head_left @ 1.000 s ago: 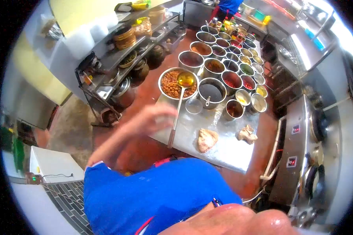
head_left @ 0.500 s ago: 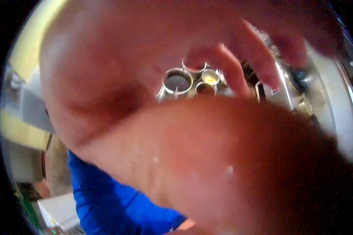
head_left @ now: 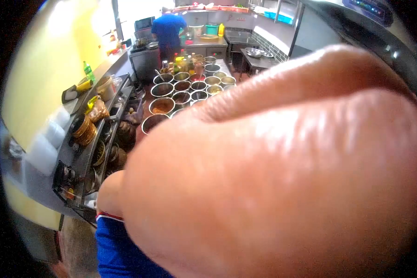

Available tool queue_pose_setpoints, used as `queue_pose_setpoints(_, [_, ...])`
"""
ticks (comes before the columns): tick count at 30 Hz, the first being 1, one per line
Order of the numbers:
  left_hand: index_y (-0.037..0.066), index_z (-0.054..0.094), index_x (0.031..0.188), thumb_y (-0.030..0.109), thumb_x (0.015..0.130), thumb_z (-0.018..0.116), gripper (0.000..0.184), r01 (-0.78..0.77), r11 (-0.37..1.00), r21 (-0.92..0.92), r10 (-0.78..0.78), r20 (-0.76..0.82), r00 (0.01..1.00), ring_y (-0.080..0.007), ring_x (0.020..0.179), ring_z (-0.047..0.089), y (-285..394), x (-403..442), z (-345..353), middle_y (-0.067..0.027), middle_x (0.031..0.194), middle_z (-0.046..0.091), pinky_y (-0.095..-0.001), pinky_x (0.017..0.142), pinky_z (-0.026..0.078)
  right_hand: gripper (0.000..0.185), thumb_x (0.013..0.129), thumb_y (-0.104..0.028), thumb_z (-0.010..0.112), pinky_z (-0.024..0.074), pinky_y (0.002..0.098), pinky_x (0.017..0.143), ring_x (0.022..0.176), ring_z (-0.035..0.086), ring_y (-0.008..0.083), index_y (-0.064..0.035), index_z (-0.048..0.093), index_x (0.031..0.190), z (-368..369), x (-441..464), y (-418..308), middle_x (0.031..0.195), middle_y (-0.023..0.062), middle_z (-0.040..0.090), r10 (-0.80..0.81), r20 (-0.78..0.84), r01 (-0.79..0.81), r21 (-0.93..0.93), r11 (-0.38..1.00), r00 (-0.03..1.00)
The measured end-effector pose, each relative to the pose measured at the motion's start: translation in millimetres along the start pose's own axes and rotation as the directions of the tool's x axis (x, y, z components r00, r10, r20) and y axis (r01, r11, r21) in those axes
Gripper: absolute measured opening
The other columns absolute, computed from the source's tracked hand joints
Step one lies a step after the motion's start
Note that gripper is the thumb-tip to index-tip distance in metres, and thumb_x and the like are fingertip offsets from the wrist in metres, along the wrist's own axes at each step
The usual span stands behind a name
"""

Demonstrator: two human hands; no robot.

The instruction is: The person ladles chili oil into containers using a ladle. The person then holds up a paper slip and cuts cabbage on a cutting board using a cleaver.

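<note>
A hand raised right up to the camera, which seems to be my left hand (head_left: 273, 185), fills the centre and right of the view. Only broad skin and one deep crease show; its fingertips are hidden, so I cannot tell whether it is open or closed or holds anything. At the lower left, part of a bare arm (head_left: 110, 192) comes out of a blue sleeve (head_left: 120, 252) with red and white trim. My right hand cannot be made out. Beyond the hand, several round metal containers (head_left: 162, 105) with foods stand grouped together, partly covered by it.
On the left, a dark shelf rack (head_left: 85, 160) holds pots, baskets and bags. Bottles (head_left: 183, 64) stand behind the containers. A person in blue (head_left: 169, 30) works at the back counter (head_left: 204, 42). Metal bowls (head_left: 255, 52) rest on a table at the right rear.
The hand has shifted right and down across the view. Curled fingers visible before are now hidden. The containers, shelf rack and back of the kitchen have come into sight.
</note>
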State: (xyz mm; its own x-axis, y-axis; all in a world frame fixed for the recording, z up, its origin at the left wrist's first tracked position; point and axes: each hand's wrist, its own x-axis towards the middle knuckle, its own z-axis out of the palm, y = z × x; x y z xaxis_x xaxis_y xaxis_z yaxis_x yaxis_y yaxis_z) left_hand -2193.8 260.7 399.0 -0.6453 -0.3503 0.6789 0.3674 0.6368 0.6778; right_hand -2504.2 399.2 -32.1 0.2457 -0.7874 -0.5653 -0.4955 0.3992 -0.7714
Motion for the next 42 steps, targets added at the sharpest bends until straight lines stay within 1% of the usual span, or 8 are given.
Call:
queue_pose_setpoints(10, [-0.002,0.059,0.129,0.023,0.093,0.067,0.045,0.127,0.962,0.243,-0.079,-0.200,0.977,-0.0260,0.101,0.069,39,2,-17,-0.0216,0.122,0.064,-0.0341,0.080,0.057,0.039,0.095,-0.026,0.066,0.0511,0.0338,0.089,0.102,0.065,0.0212,0.0025,0.063,0.121,-14,-60,13,0.113,0.0146,0.069,0.021,-0.062,-0.018,0.051,0.999,0.998])
queue_pose_setpoints(16, [0.003,0.063,0.124,0.010,0.094,0.065,0.031,0.426,0.795,0.432,-0.384,-0.186,0.905,-0.0186,0.107,0.065,6,-49,-33,-0.0110,0.119,0.066,-0.0309,0.086,0.054,0.038,0.092,-0.025,0.069,0.0506,0.0328,0.088,0.099,0.065,0.0197,0.0022,0.065,0.118,-35,-34,19,0.108,0.0140,0.070,0.008,-0.056,-0.004,0.071,0.997,0.998])
queue_pose_setpoints(20, [0.003,0.064,0.122,0.013,0.093,0.068,0.030,0.759,0.649,0.063,-0.728,-0.242,0.642,-0.0169,0.108,0.064,-50,-134,14,-0.0101,0.115,0.067,-0.0324,0.089,0.053,0.036,0.090,-0.022,0.070,0.0502,0.0331,0.088,0.097,0.065,0.0189,0.0019,0.065,0.117,-48,-13,48,0.105,0.0125,0.071,-0.052,0.000,0.052,0.013,0.999,0.999])
queue_pose_setpoints(29, [0.000,0.062,0.122,0.022,0.097,0.064,0.034,0.809,0.410,-0.421,-0.905,-0.297,0.304,-0.0196,0.114,0.061,-139,-205,158,-0.0123,0.118,0.067,-0.0351,0.099,0.048,0.033,0.091,-0.021,0.068,0.0499,0.0339,0.089,0.099,0.065,0.0213,0.0008,0.066,0.116,-74,-1,26,0.107,0.0139,0.071,0.074,0.161,-0.066,-0.054,0.996,0.984])
queue_pose_setpoints(33, [0.002,0.062,0.122,0.019,0.093,0.066,0.034,0.845,0.452,-0.286,-0.799,-0.552,0.240,-0.0229,0.114,0.061,-142,-225,151,-0.0130,0.118,0.065,-0.0364,0.099,0.048,0.034,0.091,-0.025,0.067,0.0504,0.0357,0.089,0.100,0.066,0.0257,0.0006,0.067,0.112,-87,30,33,0.107,0.0177,0.071,-0.007,0.149,0.056,-0.323,0.945,0.989])
queue_pose_setpoints(36, [0.000,0.063,0.112,0.015,0.084,0.070,0.032,0.959,0.214,0.185,-0.296,-0.924,0.244,-0.0348,0.111,0.059,-157,-297,129,-0.0181,0.116,0.062,-0.0417,0.097,0.047,0.036,0.092,-0.029,0.066,0.0504,0.0374,0.089,0.101,0.067,0.0278,0.0007,0.067,0.112,-86,40,17,0.107,0.0192,0.070,0.025,0.108,0.026,-0.445,0.895,0.994])
queue_pose_setpoints(39, [-0.002,0.060,0.118,0.025,0.084,0.074,0.046,1.000,-0.026,-0.018,-0.167,-0.986,-0.022,-0.0386,0.113,0.055,-147,-368,105,-0.0234,0.118,0.056,-0.0442,0.099,0.045,0.037,0.092,-0.030,0.065,0.0504,0.0388,0.089,0.102,0.067,0.0296,0.0008,0.067,0.113,-88,34,-10,0.106,0.0199,0.070,-0.031,0.081,0.061,-0.408,0.911,0.996])
queue_pose_setpoints(42, [-0.004,0.055,0.126,0.029,0.083,0.076,0.058,0.946,-0.023,-0.323,-0.248,-0.915,-0.318,-0.0328,0.111,0.058,-154,-428,103,-0.0220,0.119,0.058,-0.0411,0.095,0.047,0.037,0.091,-0.030,0.064,0.0506,0.0400,0.090,0.103,0.067,0.0314,0.0003,0.068,0.112,-90,42,-10,0.106,0.0205,0.070,0.047,0.123,0.000,-0.355,0.935,0.991])
